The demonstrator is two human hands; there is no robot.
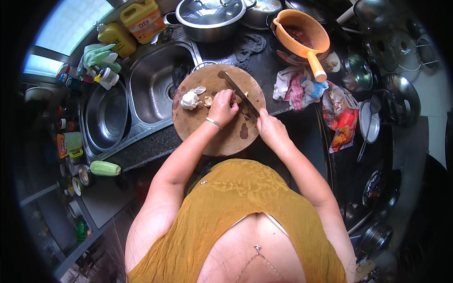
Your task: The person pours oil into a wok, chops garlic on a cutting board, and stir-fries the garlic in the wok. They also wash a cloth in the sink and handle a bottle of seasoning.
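A round wooden chopping board lies in front of me, overlapping the sink's edge. My right hand grips the handle of a kitchen knife, whose blade slants up and left across the board. Close beside the blade, my left hand has its fingers curled on a small brownish piece of food, mostly hidden by them. Left of that hand sit a white garlic bulb, a loose garlic skin and a small tan piece. A pale yellow bit lies just past the blade.
A steel sink with a metal basin is at left, near a peeled green gourd. A lidded pot and an orange ladle-like scoop stand behind. Cloths and a red food bag lie at right.
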